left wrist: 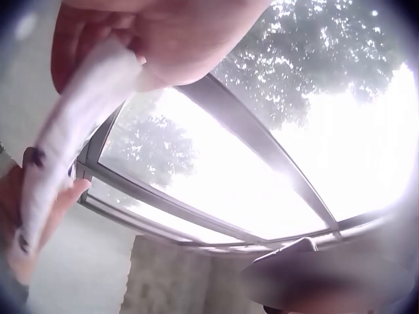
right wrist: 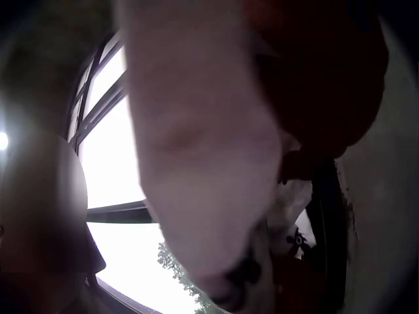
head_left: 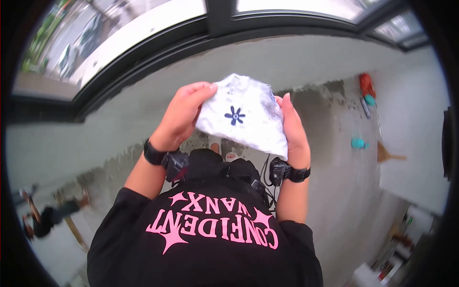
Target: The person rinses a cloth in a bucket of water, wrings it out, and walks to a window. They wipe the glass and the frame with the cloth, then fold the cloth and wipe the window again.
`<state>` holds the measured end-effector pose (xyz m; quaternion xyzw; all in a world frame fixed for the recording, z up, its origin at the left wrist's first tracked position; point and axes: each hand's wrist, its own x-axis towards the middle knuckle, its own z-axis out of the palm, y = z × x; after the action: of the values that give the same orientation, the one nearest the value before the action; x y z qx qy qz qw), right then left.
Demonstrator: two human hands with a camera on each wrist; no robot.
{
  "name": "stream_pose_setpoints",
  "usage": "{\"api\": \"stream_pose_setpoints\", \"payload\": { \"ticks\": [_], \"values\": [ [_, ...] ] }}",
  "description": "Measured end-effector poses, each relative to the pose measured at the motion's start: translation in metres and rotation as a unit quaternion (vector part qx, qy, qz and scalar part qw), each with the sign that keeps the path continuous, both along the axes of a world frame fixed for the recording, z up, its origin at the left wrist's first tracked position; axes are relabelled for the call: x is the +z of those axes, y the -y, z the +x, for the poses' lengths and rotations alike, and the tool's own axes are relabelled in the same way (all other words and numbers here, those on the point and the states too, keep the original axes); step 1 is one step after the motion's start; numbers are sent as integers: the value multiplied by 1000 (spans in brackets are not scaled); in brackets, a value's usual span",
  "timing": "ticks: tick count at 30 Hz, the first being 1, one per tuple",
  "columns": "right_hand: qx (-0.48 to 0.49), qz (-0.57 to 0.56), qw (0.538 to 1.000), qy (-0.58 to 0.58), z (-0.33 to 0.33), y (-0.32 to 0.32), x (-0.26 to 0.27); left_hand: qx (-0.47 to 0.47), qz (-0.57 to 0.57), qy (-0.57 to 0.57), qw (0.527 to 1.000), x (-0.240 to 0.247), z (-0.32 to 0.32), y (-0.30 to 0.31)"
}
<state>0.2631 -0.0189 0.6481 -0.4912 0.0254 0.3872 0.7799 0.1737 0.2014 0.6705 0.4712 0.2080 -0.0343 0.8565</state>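
Note:
A white cloth (head_left: pixel 241 112) with a dark flower print and grey smudges is held up in front of the body in the head view. My left hand (head_left: pixel 184 112) pinches its upper left edge, thumb on the face of the cloth. At the opposite side, my right hand (head_left: pixel 294 124) grips the right edge with the thumb pointing up. In the left wrist view the cloth (left wrist: pixel 78 108) stretches edge-on between both hands. It fills the middle of the right wrist view, blurred, beside the dark right hand (right wrist: pixel 321 78).
A dark-framed window (head_left: pixel 220 19) runs along the wall ahead. On the right lie an orange-red item (head_left: pixel 366 86), a turquoise bottle (head_left: pixel 359 143) and a tan, handled object (head_left: pixel 389 154). Another person (head_left: pixel 50 217) is at the far left. Clutter (head_left: pixel 397 239) stands at lower right.

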Motion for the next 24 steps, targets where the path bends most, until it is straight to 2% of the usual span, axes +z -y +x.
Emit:
{"api": "stream_pose_setpoints", "payload": {
  "ticks": [1,3,4,5,6,7,8,9,10,11,12,13,14,15,16,18,19,20,21,22,24],
  "values": [
    [31,3,1000,-3,-3,-3,-4,40,-18,6,999,-2,-13,-1],
    [135,65,981,125,-2,-13,-15,85,-9,18,996,-3,-42,-6],
    [166,71,976,121,-7,-21,-14,120,-3,30,992,-4,-60,-7],
    [164,99,973,129,18,7,-12,153,13,16,988,3,-45,29],
    [160,119,969,149,22,6,-10,169,88,33,981,5,-52,35],
    [176,143,968,105,17,-2,-5,182,164,51,968,8,-67,32],
    [205,152,961,103,26,-17,-15,210,171,49,961,3,-72,25],
    [271,58,948,159,30,-36,-41,207,258,-10,943,-12,-83,17],
    [340,-33,915,216,31,-53,-70,208,336,-81,915,-29,-100,10],
    [347,-305,806,370,36,-64,-102,238,464,-153,840,-57,-119,8],
    [308,-523,606,515,42,-66,-134,280,506,-191,793,-68,-143,23],
    [232,-512,597,573,57,-58,-173,309,439,-215,816,-73,-170,37],
    [280,-515,561,584,67,-60,-186,328,400,-240,821,-75,-197,54],
    [261,-512,549,607,74,-65,-198,348,365,-228,833,-90,-224,71],
    [292,-503,534,614,64,-75,-192,366,268,-233,860,-95,-248,87],
    [377,-486,446,650,32,-101,-196,410,225,-271,841,-124,-292,119],
    [395,-453,455,656,-15,-113,-209,436,214,-273,830,-141,-339,134],
    [413,-424,467,658,-36,-122,-243,452,245,-294,806,-175,-356,154],
    [470,-376,481,637,-56,-129,-274,467,277,-316,778,-201,-366,174],
    [532,-326,489,609,-105,-137,-292,488,266,-326,765,-208,-398,187],
    [641,-262,506,514,-187,-147,-311,529,147,-371,749,-211,-439,230]
  ]
}}
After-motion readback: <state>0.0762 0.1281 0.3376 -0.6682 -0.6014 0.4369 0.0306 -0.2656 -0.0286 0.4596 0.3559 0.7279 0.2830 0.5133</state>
